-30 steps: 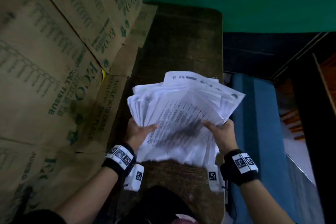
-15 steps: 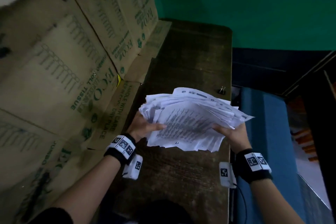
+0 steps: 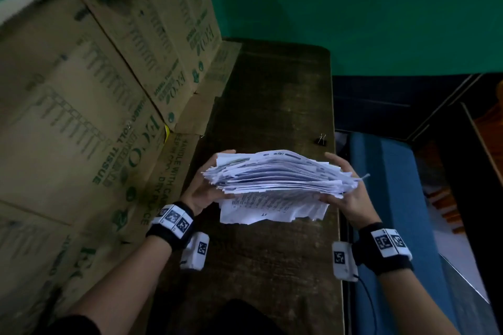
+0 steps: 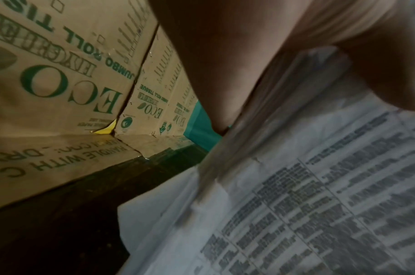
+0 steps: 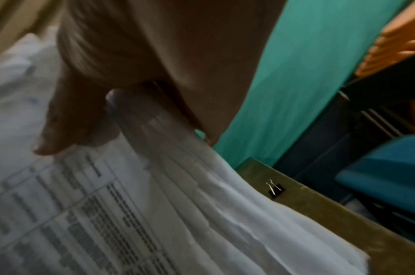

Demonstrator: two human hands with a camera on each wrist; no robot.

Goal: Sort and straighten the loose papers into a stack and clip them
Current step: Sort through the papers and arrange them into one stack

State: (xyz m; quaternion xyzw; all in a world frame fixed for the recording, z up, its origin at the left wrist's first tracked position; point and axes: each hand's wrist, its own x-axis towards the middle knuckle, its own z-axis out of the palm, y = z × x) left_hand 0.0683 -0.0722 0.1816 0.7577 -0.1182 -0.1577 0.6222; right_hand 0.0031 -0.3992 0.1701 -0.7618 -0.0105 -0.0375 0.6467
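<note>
A thick, ragged stack of printed white papers [image 3: 277, 179] hangs above the dark wooden table [image 3: 272, 95], held from both ends. My left hand [image 3: 206, 187] grips its left end, thumb on the near printed sheet and fingers behind. My right hand [image 3: 345, 193] grips the right end the same way. The sheets stand roughly on edge, tilted away from me, with uneven edges. The left wrist view shows the printed sheet [image 4: 307, 204] under my thumb; the right wrist view shows the paper edges [image 5: 201, 195]. A small black binder clip [image 3: 322, 140] [image 5: 275, 188] lies on the table's right edge beyond the stack.
Stacked brown cardboard boxes [image 3: 95, 106] printed in green wall off the table's left side, with flaps [image 3: 168, 171] lying on it. A green wall [image 3: 381, 8] stands behind. Right of the table is a drop to a blue surface [image 3: 392, 198].
Both hands have tipped the papers up from lying fanned and flat to standing nearly on edge, and squeezed the spread sheets closer together. The binder clip has come into sight behind the stack.
</note>
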